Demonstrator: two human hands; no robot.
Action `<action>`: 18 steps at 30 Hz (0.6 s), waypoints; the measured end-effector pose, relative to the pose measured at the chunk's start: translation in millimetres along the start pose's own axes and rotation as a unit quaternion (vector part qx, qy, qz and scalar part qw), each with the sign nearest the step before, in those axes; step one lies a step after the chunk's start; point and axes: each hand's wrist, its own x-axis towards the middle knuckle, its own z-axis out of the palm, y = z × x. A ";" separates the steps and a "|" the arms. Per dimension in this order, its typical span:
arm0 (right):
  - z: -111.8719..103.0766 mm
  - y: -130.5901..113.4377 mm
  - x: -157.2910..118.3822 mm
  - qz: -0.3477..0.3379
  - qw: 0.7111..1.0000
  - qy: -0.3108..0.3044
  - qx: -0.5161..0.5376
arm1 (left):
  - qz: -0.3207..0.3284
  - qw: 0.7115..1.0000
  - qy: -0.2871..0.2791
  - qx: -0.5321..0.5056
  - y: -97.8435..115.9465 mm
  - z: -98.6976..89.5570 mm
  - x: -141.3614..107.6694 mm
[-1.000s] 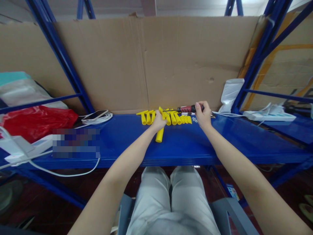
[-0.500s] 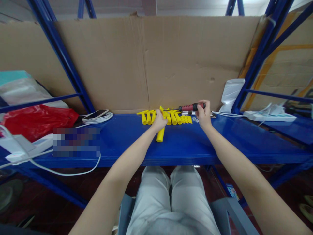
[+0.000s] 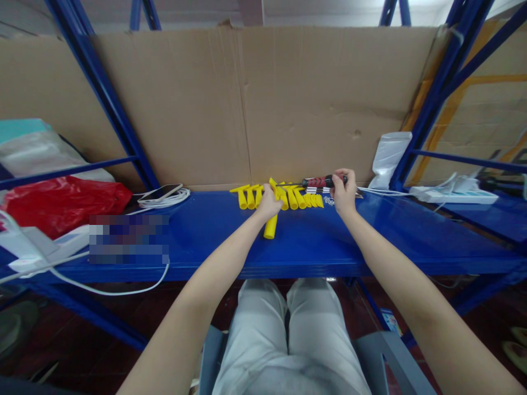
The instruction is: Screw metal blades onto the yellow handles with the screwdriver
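One yellow tube (image 3: 270,227), likely light, stiff and best gripped near its far end, is filling the left hand (image 3: 269,203) while the right hand (image 3: 344,192) is clasping a screwdriver (image 3: 317,182).

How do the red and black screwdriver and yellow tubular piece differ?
The red and black screwdriver lies sideways in the right hand; the yellow tubular piece in the left hand points its tube end toward the person. The screwdriver is two-toned; the piece looks all yellow. Both are hand-held.
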 end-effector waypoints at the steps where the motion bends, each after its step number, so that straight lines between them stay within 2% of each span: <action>1: -0.3 -0.3 0.0 0.004 1.000 -0.003 0.002 | -0.001 1.000 0.000 -0.001 0.0 0.0 0.1; 9: 1.9 -0.7 4.6 0.048 0.999 0.002 0.022 | 0.007 1.000 0.009 0.026 1.1 -0.3 -0.6; 18: -0.4 -6.6 0.2 0.133 0.984 -0.070 0.094 | -0.005 1.000 0.017 0.014 0.8 -1.5 0.5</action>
